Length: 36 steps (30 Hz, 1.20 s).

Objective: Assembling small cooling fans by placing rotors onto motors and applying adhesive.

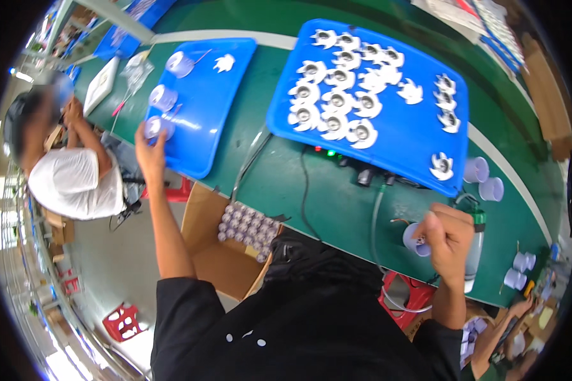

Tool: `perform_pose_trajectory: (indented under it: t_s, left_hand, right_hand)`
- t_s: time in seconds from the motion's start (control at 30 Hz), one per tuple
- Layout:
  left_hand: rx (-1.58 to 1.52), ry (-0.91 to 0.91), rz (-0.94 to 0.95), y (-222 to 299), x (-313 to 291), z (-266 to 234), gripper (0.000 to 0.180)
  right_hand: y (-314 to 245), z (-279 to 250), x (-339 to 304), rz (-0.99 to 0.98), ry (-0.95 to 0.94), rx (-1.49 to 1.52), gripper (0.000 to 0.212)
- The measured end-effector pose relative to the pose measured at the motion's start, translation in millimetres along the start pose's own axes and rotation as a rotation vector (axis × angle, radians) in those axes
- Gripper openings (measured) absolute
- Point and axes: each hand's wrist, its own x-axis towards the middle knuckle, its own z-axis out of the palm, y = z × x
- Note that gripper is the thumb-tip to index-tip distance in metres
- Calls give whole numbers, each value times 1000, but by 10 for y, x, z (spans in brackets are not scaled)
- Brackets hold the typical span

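My left hand [150,151] reaches out to the smaller blue tray [213,108] and grips a pale lilac cylinder [156,127] at its near edge. Two more lilac cylinders [164,97] stand further along that tray, with a white finned part [224,62] at its far end. My right hand [450,236] is closed around another lilac cylinder [415,241] at the near edge of the green bench [337,203], next to a silver tool with a green collar [475,251]. A larger blue tray [419,133] holds several white finned parts with metal centres.
A cardboard box [225,254] below the bench holds several lilac cylinders. Cables and a black power unit with lit lamps [343,162] lie under the large tray's edge. Loose lilac cylinders [483,178] stand at the right. Another person in a white shirt [76,181] sits at the left; red stools stand on the floor.
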Motion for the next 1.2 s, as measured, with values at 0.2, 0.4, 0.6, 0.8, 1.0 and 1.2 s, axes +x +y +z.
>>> perform_pose_trajectory:
  t_s: [0.2, 0.4, 0.6, 0.8, 1.0, 1.2]
  left_hand:
    - [106, 253, 273, 1117, -639, 252, 38]
    - [-658, -382, 351, 2510, -2350, 733, 18]
    - [-698, -965, 477, 3044, -3110, 930, 65]
    - [-510, -1013, 667, 3215, -3210, 1246, 80]
    - [-586, -1032, 598, 3243, -3247, 1347, 61]
    - [-809, -1080, 439, 3156, -2965, 982, 59]
  right_hand:
    - [-5, 158, 466, -112, -48, -97, 7]
    - [551, 147, 1274, -467, -168, -554, 14]
    - [682, 291, 1557, -768, -212, -962, 12]
    - [779, 443, 1626, -903, -34, -1078, 6]
    - [787, 403, 1557, -856, 7, -1106, 6]
    - [568, -63, 1069, -1229, 51, -879, 13]
